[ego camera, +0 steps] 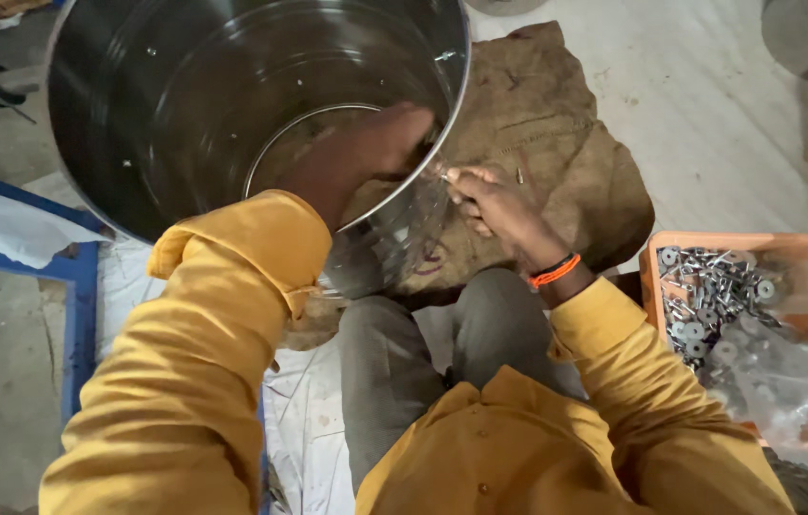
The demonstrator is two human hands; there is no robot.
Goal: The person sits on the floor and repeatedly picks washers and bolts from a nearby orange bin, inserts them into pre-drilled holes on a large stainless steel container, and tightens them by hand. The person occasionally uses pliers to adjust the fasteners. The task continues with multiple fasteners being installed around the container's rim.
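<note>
A large shiny steel drum (137, 114) lies tilted toward me with its open mouth facing up. My left hand (380, 143) reaches inside the drum and presses against the inner wall near the rim. My right hand (495, 205) is outside the same spot on the wall, fingers pinched on a small metal fastener (442, 174) at the rim. Both arms wear yellow sleeves, and an orange and black band circles my right wrist.
An orange tray (805, 324) full of small metal screws and washers sits at the right, partly under clear plastic (786, 372). Brown sacking (557, 143) lies beneath the drum. A blue frame (80, 286) and white cloth (3, 224) are at the left.
</note>
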